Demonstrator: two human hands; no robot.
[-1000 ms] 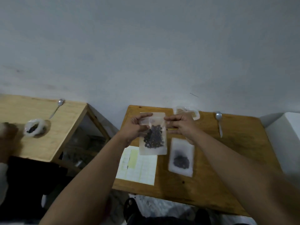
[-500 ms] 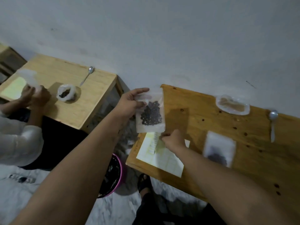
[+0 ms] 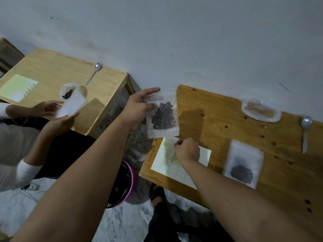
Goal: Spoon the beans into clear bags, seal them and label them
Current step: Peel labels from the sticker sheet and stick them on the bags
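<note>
Head view showed the left hand (image 3: 138, 109) raised over the gap between two tables, gripping a clear bag (image 3: 162, 116) by its upper left edge, thumb in front and fingers behind. Dark beans (image 3: 163, 117) filled the middle of that bag, which hung upright just beyond the left edge of the nearer table (image 3: 218, 119). The right hand (image 3: 187, 150) was curled into a loose fist on the sheet of labels (image 3: 180, 163) lying near the table's front left corner, its fingertips pinched together at the sheet's top edge; whether a label was between them could not be told. A second bag (image 3: 243, 163) with a dark heap of beans lay flat on the table to the right of the sheet, somewhat blurred. Farther back, near the wall, sat a crumpled clear bag (image 3: 261, 111) with brownish contents, and just right of it a metal spoon (image 3: 305, 131) lay with its bowl toward the wall.

At the left, another person's two hands held a white bag (image 3: 71, 105) above the other table (image 3: 52, 70), beside an open bag of beans (image 3: 68, 92). A second spoon (image 3: 94, 73) and a yellowish sheet (image 3: 17, 87) lay on that table. A pink-rimmed bin (image 3: 125, 186) with a black liner stood on the floor between the tables.
</note>
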